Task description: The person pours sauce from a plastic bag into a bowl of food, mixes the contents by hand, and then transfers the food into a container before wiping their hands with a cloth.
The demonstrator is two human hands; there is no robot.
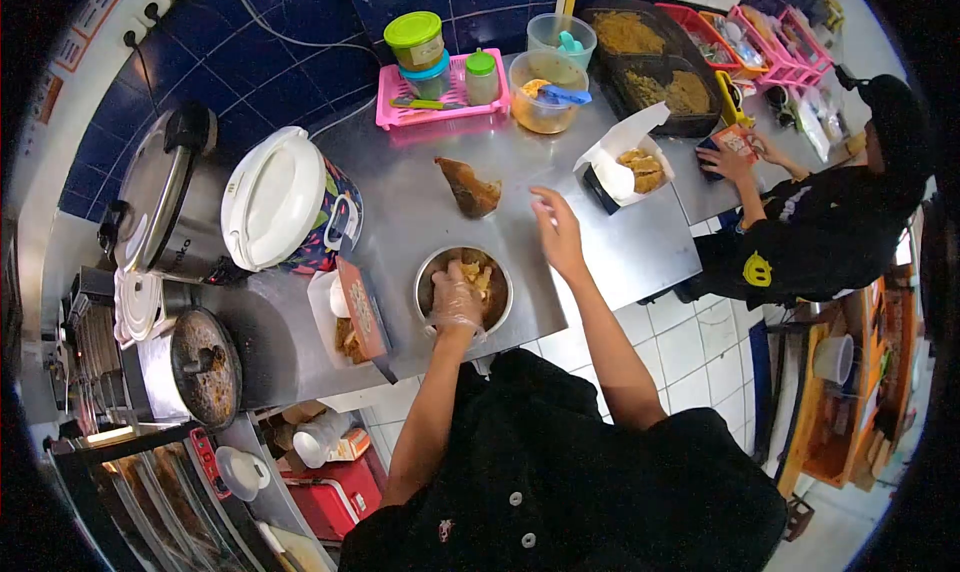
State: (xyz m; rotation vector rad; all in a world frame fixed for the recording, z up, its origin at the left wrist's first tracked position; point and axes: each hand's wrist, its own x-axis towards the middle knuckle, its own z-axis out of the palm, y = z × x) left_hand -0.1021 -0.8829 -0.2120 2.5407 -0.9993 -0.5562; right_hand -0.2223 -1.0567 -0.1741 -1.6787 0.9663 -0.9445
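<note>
My left hand (457,297), in a clear plastic glove, reaches into a round metal bowl (508,312). Its fingers are closed around pale food pieces (480,277) inside the bowl. My bare right hand (556,227) hovers over the steel counter, right of the bowl, fingers apart and empty. Behind the bowl lies a brown paper-like piece (468,189). An open box with rice and food (345,322) stands left of the bowl. Another open box (628,172), with rice and fried pieces, sits at the right.
A pink tray (400,117) with jars and tubs (548,97) lines the back. Rice cookers (275,202) stand left. A black food tray (690,117) is at the back right. A co-worker (830,192) handles a red box (735,144) at the right.
</note>
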